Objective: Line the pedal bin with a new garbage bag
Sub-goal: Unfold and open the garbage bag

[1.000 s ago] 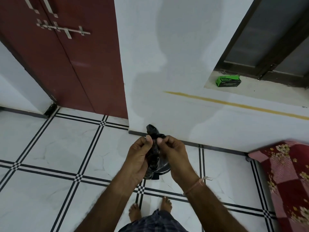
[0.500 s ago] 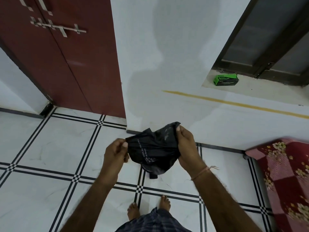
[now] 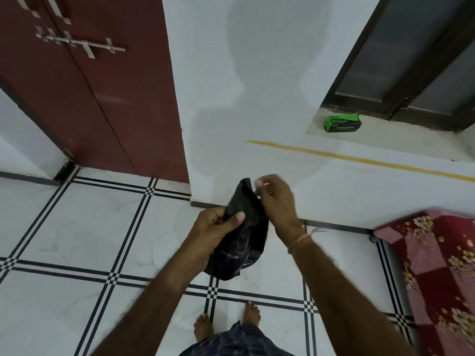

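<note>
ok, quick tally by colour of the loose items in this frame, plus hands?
Black: 1, the crumpled black plastic garbage bag
Green: 1, the small green cardboard box on the window ledge
Red floral: 1, the red floral patterned cloth at the right edge
Hands: 2, left hand and right hand, both at the bag
Total: 5
No pedal bin in view.
</note>
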A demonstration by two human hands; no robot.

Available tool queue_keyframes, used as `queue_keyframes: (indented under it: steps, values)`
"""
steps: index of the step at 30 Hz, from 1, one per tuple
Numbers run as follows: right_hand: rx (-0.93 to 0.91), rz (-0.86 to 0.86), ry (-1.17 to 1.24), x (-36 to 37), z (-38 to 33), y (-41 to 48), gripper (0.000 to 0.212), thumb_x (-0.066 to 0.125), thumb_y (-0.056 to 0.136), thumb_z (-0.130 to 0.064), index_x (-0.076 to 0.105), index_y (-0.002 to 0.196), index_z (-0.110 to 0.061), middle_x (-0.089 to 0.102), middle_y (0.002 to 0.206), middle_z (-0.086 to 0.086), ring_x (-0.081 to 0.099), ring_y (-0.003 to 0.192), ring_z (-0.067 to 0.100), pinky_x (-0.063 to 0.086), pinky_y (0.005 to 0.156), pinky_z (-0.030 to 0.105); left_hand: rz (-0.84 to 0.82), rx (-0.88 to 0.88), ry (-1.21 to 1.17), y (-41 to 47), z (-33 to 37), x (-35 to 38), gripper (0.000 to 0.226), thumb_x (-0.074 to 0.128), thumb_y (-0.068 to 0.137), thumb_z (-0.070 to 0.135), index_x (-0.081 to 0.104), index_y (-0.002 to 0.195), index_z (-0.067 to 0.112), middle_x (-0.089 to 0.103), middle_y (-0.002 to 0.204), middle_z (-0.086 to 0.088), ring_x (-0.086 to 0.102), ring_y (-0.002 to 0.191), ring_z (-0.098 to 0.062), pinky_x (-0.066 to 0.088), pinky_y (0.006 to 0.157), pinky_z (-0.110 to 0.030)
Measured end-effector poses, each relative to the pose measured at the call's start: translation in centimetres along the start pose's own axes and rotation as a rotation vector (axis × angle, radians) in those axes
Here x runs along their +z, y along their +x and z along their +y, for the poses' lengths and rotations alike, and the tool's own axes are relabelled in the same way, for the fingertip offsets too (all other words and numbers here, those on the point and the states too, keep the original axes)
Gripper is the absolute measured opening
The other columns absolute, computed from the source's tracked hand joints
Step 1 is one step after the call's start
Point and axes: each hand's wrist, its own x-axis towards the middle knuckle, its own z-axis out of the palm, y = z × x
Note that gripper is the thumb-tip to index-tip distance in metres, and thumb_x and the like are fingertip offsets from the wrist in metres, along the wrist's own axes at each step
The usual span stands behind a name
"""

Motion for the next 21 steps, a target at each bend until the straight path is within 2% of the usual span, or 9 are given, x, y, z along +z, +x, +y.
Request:
queue_keyframes:
  steps: [2,4,6,7,10,12,15,18,21]
  values:
    - [-0.088,0.296,-0.092,0.0,-0.1,-1.6,0.019,0.066,0.097,-0.034,0.062,0.089,-0.018,0.067,0.083,-0.009,0.059,0.073,0.005,0.049,0.07,0.023,0.116,0.013,-0.069,0.0,-0.2,0.5,0.024,0.076,0.088,0.023,0.077,0.106,0.007,0.08,0.101,-0.014,0.075,0.101,-0.034,0.06,0.082,-0.037]
    - [-0.101,0.132,0.068,0.2,-0.9,-3.9,0.022,0.068,0.096,-0.031,0.064,0.087,-0.011,0.067,0.079,-0.004,0.058,0.069,0.003,0.048,0.067,0.018,0.166,0.027,-0.112,-0.1,0.0,1.0,0.023,0.074,0.09,0.021,0.076,0.108,0.008,0.08,0.101,-0.013,0.076,0.097,-0.029,0.06,0.075,-0.031]
    - [0.013,-0.18,0.257,1.0,-0.7,-5.5,0.023,0.072,0.094,-0.023,0.066,0.093,-0.001,0.071,0.082,0.005,0.067,0.076,0.01,0.054,0.069,0.022,0.179,-0.004,-0.176,0.0,0.2,1.3,0.023,0.07,0.092,0.022,0.076,0.108,0.007,0.079,0.099,-0.015,0.078,0.091,-0.028,0.06,0.067,-0.029]
    - [0.06,-0.247,0.334,1.3,-0.3,-5.9,0.024,0.073,0.093,-0.019,0.066,0.097,0.004,0.072,0.084,0.008,0.071,0.079,0.014,0.057,0.071,0.025,0.19,-0.035,-0.223,0.0,0.4,1.4,0.025,0.069,0.093,0.024,0.076,0.107,0.005,0.079,0.097,-0.018,0.078,0.087,-0.028,0.061,0.064,-0.03]
    - [0.114,-0.227,0.417,1.6,0.7,-5.6,0.022,0.075,0.09,-0.011,0.066,0.093,0.009,0.072,0.083,0.016,0.072,0.078,0.023,0.059,0.073,0.031,0.214,-0.061,-0.259,0.4,0.0,1.2,0.038,0.069,0.092,0.033,0.074,0.102,-0.003,0.077,0.097,-0.025,0.078,0.089,-0.033,0.062,0.07,-0.037]
    - [0.1,-0.196,0.446,1.3,1.0,-5.2,0.017,0.073,0.092,-0.01,0.068,0.085,0.004,0.072,0.08,0.017,0.071,0.075,0.024,0.059,0.07,0.031,0.201,-0.058,-0.239,0.4,-0.3,1.0,0.039,0.066,0.094,0.035,0.075,0.103,-0.001,0.077,0.101,-0.025,0.076,0.094,-0.037,0.062,0.078,-0.044]
    - [0.181,-0.163,0.522,0.7,1.2,-4.6,0.019,0.067,0.096,-0.013,0.065,0.081,-0.002,0.069,0.074,0.012,0.068,0.065,0.017,0.055,0.058,0.023,0.207,-0.054,-0.24,0.7,-0.5,0.5,0.037,0.06,0.098,0.033,0.074,0.109,0.001,0.078,0.099,-0.019,0.078,0.089,-0.028,0.062,0.07,-0.035]
    - [0.398,-0.16,0.696,-0.4,2.2,-3.5,0.023,0.062,0.097,-0.019,0.06,0.078,-0.008,0.056,0.059,0.005,0.051,0.04,0.005,0.04,0.036,0.015,0.232,-0.067,-0.303,1.2,-1.0,-0.9,0.044,0.058,0.091,0.042,0.073,0.11,0.006,0.078,0.102,-0.013,0.076,0.09,-0.021,0.061,0.066,-0.03]
    - [0.621,-0.165,0.892,-1.5,3.4,-2.4,0.024,0.055,0.099,-0.029,0.059,0.082,-0.013,0.05,0.051,-0.002,0.04,0.035,0.001,0.026,0.029,0.012,0.286,-0.126,-0.435,1.5,-1.5,-2.8,0.047,0.055,0.09,0.048,0.068,0.111,0.009,0.077,0.103,-0.008,0.075,0.089,-0.019,0.062,0.068,-0.03]
